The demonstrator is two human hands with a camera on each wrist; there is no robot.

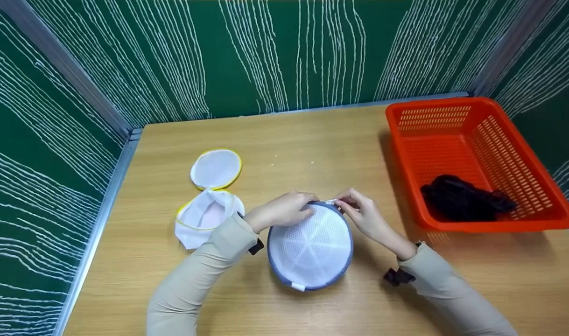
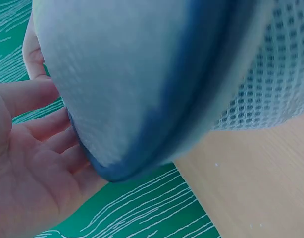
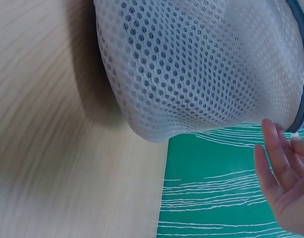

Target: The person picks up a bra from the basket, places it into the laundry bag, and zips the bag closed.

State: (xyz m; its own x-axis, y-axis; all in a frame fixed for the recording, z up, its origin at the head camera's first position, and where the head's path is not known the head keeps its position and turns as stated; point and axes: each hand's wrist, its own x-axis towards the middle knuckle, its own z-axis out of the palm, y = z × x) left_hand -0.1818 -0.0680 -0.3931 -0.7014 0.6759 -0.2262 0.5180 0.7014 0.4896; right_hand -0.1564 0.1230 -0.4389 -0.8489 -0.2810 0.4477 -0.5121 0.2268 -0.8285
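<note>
A round white mesh laundry bag with a blue rim (image 1: 311,247) (image 2: 142,84) (image 3: 191,69) sits near the middle of the wooden table (image 1: 312,149). My left hand (image 1: 284,210) rests over the bag's far left edge, its fingers (image 2: 38,129) curled against the rim. My right hand (image 1: 359,210) pinches a small white zipper pull (image 1: 331,201) at the bag's far edge; in the right wrist view its fingers (image 3: 276,158) lie by the rim.
A second white mesh bag with a yellow rim (image 1: 209,205) lies open at the left, its round lid (image 1: 216,169) flipped back. An orange plastic basket (image 1: 480,140) at the right holds a dark garment (image 1: 461,197). Green patterned walls enclose the table.
</note>
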